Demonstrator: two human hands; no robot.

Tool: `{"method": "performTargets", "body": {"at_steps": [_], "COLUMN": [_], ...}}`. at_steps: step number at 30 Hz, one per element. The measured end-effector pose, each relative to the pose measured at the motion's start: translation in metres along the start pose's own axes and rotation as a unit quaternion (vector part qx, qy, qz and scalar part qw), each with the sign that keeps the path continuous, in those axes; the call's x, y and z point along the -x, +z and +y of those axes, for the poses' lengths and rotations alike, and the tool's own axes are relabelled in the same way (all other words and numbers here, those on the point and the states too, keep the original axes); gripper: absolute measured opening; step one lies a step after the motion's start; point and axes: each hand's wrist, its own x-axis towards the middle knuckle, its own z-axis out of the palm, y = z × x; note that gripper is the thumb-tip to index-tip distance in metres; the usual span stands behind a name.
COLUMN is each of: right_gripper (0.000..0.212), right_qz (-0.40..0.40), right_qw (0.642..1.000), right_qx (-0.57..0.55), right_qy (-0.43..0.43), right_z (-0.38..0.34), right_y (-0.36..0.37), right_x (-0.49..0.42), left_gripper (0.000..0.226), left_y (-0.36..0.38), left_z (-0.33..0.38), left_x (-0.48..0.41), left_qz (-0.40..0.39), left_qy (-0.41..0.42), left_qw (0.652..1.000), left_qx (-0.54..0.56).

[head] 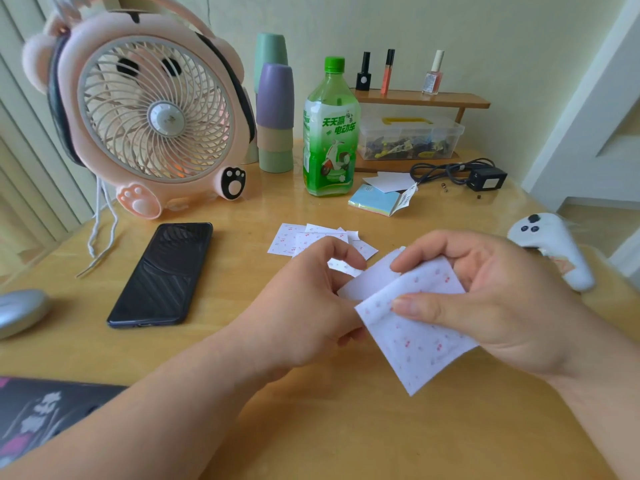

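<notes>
Above the wooden table (346,427), between the 2 hands, a thin square paper sheet (412,341) with a small red print is hanging in mid-air, 1 flap bending over to show its plain white back. The right hand (502,299) is pinching its upper edge between thumb and forefinger; the left hand (304,306), fingers curled, is gripping its left corner. Behind, similar printed pieces (294,239) are lying flat near a glossy black phone (162,275).

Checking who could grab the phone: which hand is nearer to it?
Left. The left hand is just right of the phone; the right hand is farther right, past the patterned paper both hands pinch.
</notes>
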Motion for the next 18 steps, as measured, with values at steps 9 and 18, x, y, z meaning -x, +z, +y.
{"method": "performTargets", "body": {"at_steps": [9,18], "right_gripper": [0.054,0.044], "right_qz": [0.066,0.091], "right_qw": [0.993,0.993], "right_qx": [-0.086,-0.038], "right_qy": [-0.036,-0.067], "right_z": [-0.001,-0.005], "right_y": [-0.008,-0.007], "right_x": [-0.002,0.001], "left_gripper": [0.018,0.005], "left_y": [-0.001,0.003], "left_z": [0.002,0.001], "left_x": [-0.005,-0.002], "left_qz": [0.024,0.014], "left_qy": [-0.019,0.022], "left_qw": [0.942,0.957], "left_qx": [0.334,0.288]}}
